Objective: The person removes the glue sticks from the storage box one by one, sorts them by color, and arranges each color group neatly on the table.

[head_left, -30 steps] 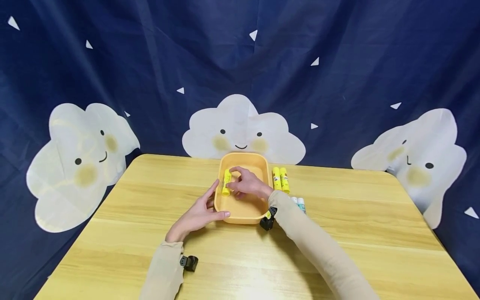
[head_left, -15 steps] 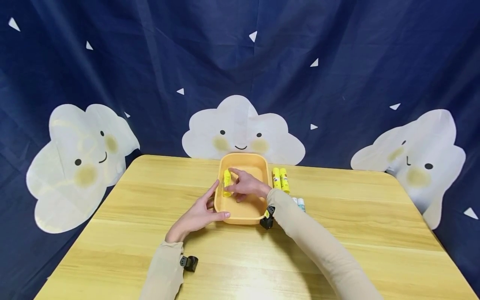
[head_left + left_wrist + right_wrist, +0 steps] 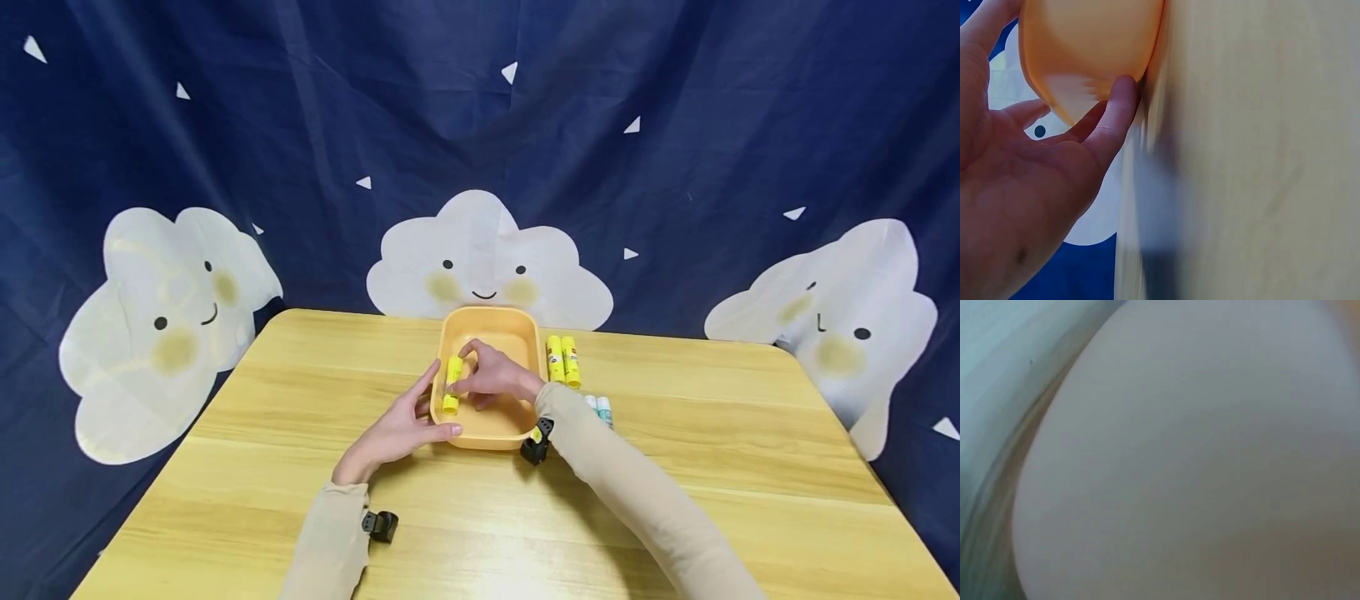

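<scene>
In the head view a yellow glue stick [image 3: 452, 386] lies lengthwise along the left side inside an orange plastic tray [image 3: 487, 434]. My right hand [image 3: 491, 372] reaches into the tray from the right and pinches the glue stick between thumb and fingers. Around the tray's front left corner, my left hand [image 3: 397, 428] rests with thumb and index finger spread against the outer walls. The left wrist view shows that thumb [image 3: 1116, 115] touching the tray's wall [image 3: 1094, 53]. Blurred surfaces fill the right wrist view, with neither fingers nor glue stick visible.
Two more yellow glue sticks [image 3: 563, 362] lie side by side right of the tray. Nearer me are two small white-and-teal tubes [image 3: 599, 408], partly hidden by the right sleeve [image 3: 622, 467]. The wooden table [image 3: 465, 533] ends at a dark blue curtain [image 3: 420, 100].
My right hand has slid the glue stick toward me along the tray's left side. The left hand and the tray have stayed in place.
</scene>
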Demonstrator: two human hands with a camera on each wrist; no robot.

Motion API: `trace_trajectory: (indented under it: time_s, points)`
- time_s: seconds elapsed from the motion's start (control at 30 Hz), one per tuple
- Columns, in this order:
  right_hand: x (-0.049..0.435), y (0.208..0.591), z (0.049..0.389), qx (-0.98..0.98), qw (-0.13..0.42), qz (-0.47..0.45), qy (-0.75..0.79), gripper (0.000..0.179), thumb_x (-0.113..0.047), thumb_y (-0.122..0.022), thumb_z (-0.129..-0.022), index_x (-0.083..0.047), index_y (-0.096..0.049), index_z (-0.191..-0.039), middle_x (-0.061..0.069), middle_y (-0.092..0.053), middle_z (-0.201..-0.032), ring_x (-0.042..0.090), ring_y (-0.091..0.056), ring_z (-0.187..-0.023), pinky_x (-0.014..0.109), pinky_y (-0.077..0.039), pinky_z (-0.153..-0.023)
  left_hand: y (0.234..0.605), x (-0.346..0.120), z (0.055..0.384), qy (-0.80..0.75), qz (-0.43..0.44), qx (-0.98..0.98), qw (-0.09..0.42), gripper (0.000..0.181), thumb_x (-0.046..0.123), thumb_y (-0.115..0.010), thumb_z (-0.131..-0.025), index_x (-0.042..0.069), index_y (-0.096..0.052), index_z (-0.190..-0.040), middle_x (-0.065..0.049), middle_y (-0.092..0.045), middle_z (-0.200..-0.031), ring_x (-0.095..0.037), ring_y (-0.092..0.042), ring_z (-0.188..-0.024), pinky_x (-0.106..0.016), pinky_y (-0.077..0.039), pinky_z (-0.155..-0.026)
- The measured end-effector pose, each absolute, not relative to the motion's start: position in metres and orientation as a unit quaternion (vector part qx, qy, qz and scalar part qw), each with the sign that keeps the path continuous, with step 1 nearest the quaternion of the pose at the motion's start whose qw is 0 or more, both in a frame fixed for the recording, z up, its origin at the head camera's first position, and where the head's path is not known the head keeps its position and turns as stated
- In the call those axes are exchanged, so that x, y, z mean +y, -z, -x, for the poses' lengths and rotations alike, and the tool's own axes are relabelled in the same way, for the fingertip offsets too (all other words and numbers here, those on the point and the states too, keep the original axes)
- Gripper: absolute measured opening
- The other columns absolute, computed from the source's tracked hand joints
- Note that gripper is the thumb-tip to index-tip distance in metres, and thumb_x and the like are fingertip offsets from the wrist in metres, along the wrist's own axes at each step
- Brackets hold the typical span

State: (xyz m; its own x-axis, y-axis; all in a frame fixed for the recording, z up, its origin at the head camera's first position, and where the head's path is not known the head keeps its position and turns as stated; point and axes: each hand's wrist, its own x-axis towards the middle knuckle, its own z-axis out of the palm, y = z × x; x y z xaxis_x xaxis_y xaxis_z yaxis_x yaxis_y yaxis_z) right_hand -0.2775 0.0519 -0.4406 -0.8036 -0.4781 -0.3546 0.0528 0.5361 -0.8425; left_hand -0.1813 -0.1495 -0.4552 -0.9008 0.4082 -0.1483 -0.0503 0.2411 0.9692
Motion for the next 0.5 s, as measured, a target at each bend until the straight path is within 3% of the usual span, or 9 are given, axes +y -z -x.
trace_trajectory:
  time_s: [0.3, 0.5]
  points:
    - [0.053, 0.428, 0.28, 0.822, 0.337, 0.139, 0.437, 0.062, -0.016, -0.08, -0.088, -0.009, -0.042, -0.136, 0.011, -0.065, -0.073, 0.017, -0.064, -0.058, 0.034, -0.063, -0.062, 0.454, -0.15, 0.182, -0.605, -0.109, 0.766, 0.189, 0.113, 0.025, -0.084, -0.087, 0.029, -0.004, -0.166, -0.019, -0.042, -0.159, -0.032, -0.057, -0.135, -0.035, -0.056, -0.102]
    - [0.047, 0.427, 0.284, 0.812, 0.355, 0.142, 0.441, 0.057, -0.017, -0.08, -0.088, -0.008, -0.045, -0.133, 0.011, -0.066, -0.077, 0.019, -0.066, -0.06, 0.038, -0.065, -0.066, 0.455, -0.15, 0.181, -0.604, -0.116, 0.766, 0.188, 0.112, 0.025, -0.083, -0.088, 0.028, -0.003, -0.166, -0.02, -0.044, -0.158, -0.032, -0.059, -0.133, -0.033, -0.057, -0.099]
